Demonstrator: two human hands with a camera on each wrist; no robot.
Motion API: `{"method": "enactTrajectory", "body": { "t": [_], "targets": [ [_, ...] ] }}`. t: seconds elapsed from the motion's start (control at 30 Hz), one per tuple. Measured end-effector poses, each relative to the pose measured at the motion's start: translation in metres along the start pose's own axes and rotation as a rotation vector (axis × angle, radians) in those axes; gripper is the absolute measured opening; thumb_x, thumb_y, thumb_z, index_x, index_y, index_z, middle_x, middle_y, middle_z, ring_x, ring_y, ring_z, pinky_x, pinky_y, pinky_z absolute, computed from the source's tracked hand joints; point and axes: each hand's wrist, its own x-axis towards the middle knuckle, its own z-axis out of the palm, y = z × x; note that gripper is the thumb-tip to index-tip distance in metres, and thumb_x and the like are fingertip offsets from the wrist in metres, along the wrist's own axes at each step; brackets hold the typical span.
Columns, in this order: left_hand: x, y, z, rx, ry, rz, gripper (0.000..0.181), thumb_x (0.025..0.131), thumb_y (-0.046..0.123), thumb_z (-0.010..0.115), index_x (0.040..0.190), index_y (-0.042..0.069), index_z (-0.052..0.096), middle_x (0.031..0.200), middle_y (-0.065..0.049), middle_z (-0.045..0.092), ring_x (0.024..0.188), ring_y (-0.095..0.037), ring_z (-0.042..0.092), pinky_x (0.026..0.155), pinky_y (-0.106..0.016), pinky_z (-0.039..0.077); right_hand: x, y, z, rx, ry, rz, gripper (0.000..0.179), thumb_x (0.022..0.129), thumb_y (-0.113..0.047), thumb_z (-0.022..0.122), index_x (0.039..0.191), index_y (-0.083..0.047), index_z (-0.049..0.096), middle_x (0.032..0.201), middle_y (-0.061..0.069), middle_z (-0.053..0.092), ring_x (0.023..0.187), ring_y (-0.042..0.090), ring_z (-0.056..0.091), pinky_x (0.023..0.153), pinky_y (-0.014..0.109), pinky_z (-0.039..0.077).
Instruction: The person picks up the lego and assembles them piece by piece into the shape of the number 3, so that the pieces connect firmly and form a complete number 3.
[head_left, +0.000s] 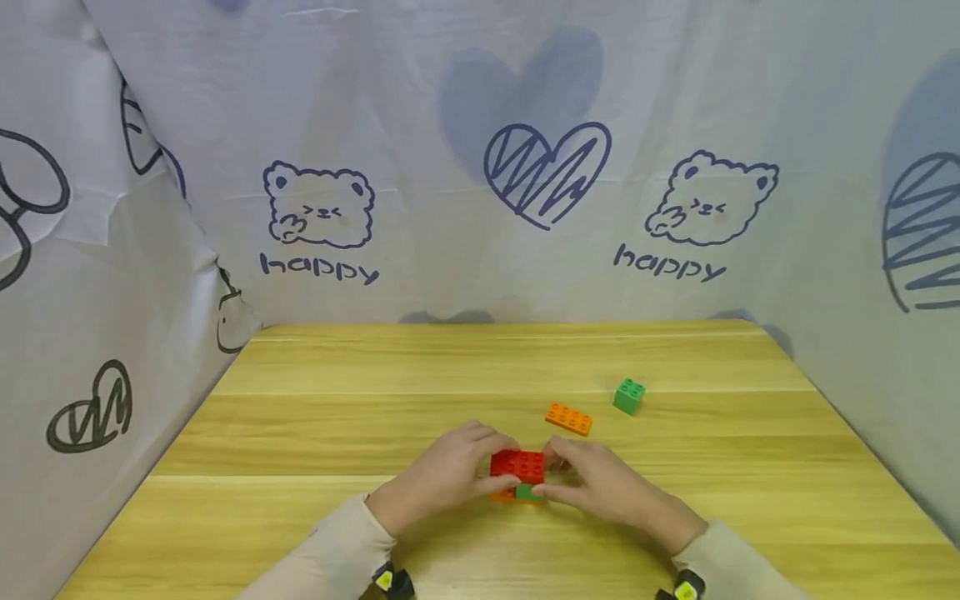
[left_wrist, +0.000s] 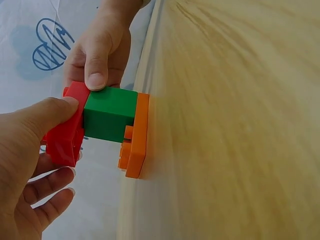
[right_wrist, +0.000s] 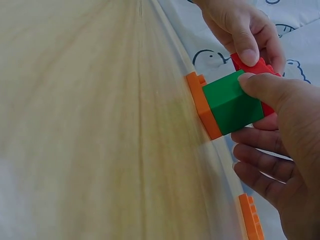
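Stack (left_wrist: pixel 137 145): three pieces, standing near your edge of the table (head_left: pixel 337 417), between your two hands.
Orange base: lowest piece, studs up, with bare studs at its left end.
Green block (left_wrist: pixel 110 115): upright on the right part of the orange base.
Red brick (head_left: pixel 528 467): topmost, above the green block and overhanging it to the left; whether it is fully seated you cannot tell from these views.
Left hand (head_left: pixel 446 467): pinches the red brick, thumb on its near side, fingers on its far side.
Right hand (head_left: pixel 607 483): grips the green block, thumb on its near face just below the red brick; its far fingers are partly hidden.
Step in hand: apparently the fitting of red to green. Square the edges first, then press straight down over the green block; weight on the overhang could tip the joint. Keep your right thumb clear of the seam.
Loose pieces: an orange plate (head_left: pixel 567 419) and a green cube (head_left: pixel 628 397), beyond your right hand.
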Motion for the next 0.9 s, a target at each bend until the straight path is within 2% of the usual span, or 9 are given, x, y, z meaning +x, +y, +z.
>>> {"method": "enactTrajectory", "body": {
  "t": [0.23,0.4,0.5,0.73,0.9],
  "targets": [
    [-0.002,-0.001,0.001,0.035,0.044,0.082,0.039,0.092,0.041,0.067,0.119,0.014,0.069,0.105,0.002,0.068,0.095,-0.012,0.06,0.084,-0.025,0.05,-0.001,0.0,-0.002,-0.007,-0.021,0.023,0.036,0.09,-0.054,0.063,0.113,-0.027,0.06,0.105,-0.02,0.063,0.099,0.006,0.061,0.086,0.034,0.052],
    [-0.002,-0.003,0.001,0.07,0.084,0.116,0.038,0.091,0.041,0.069,0.118,0.013,0.071,0.102,0.002,0.069,0.093,-0.013,0.061,0.086,-0.028,0.05,-0.001,0.002,-0.011,-0.022,-0.014,0.035,0.048,0.09,-0.053,0.062,0.124,-0.019,0.06,0.114,-0.012,0.065,0.102,0.01,0.06,0.087,0.037,0.052],
    [-0.001,-0.006,0.001,0.092,0.094,0.131,0.038,0.09,0.041,0.07,0.117,0.014,0.071,0.101,0.003,0.069,0.093,-0.013,0.061,0.088,-0.03,0.049,0.0,0.005,-0.018,-0.048,0.01,0.063,0.054,0.092,-0.053,0.061,0.13,-0.015,0.058,0.117,-0.007,0.065,0.105,0.013,0.06,0.088,0.04,0.051],
    [0.001,-0.008,0.0,0.109,0.096,0.148,0.039,0.091,0.043,0.069,0.118,0.015,0.071,0.101,0.003,0.07,0.096,-0.014,0.061,0.091,-0.031,0.047,0.002,0.014,-0.033,-0.165,0.129,0.085,0.049,0.092,-0.044,0.066,0.129,-0.012,0.061,0.125,0.001,0.063,0.115,0.023,0.058,0.096,0.047,0.047],
    [0.001,-0.008,0.001,0.122,0.108,0.16,0.038,0.091,0.042,0.069,0.116,0.014,0.072,0.1,0.004,0.07,0.095,-0.014,0.061,0.09,-0.032,0.047,0.001,0.026,-0.042,-0.207,0.195,0.108,0.051,0.093,-0.045,0.064,0.13,-0.009,0.06,0.13,0.007,0.06,0.122,0.03,0.054,0.1,0.052,0.042]
  ]
}}
